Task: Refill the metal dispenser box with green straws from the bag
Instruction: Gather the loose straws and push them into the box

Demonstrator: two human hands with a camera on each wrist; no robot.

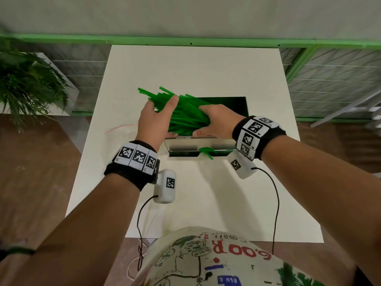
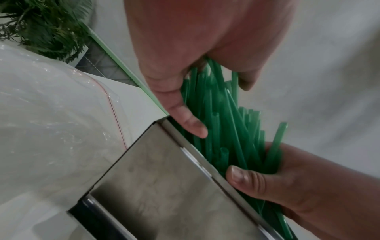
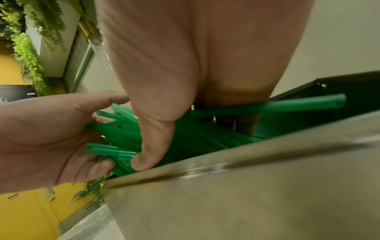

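Observation:
The metal dispenser box (image 1: pixel 191 141) stands open-topped in the middle of the white table (image 1: pixel 185 203). A bundle of green straws (image 1: pixel 181 112) slants into its left end, with the free ends fanning up to the left. My left hand (image 1: pixel 156 114) cups and holds the upper ends, thumb over the top. My right hand (image 1: pixel 214 118) grips the lower part just above the box's rim. In the left wrist view, thumb and fingers of the left hand (image 2: pixel 216 104) curl round the straws (image 2: pixel 226 133) beside the box wall (image 2: pixel 164 178). The right wrist view shows the right hand (image 3: pixel 174 97) over the straws (image 3: pixel 115 129).
A clear plastic bag (image 1: pixel 123 131) with a red zip line lies flat on the table left of the box. A green piece (image 1: pixel 206 152) sits in the box's front dispensing slot. A potted plant (image 1: pixel 26 83) stands off the table at the far left. A green-framed rail (image 1: pixel 185 41) runs behind.

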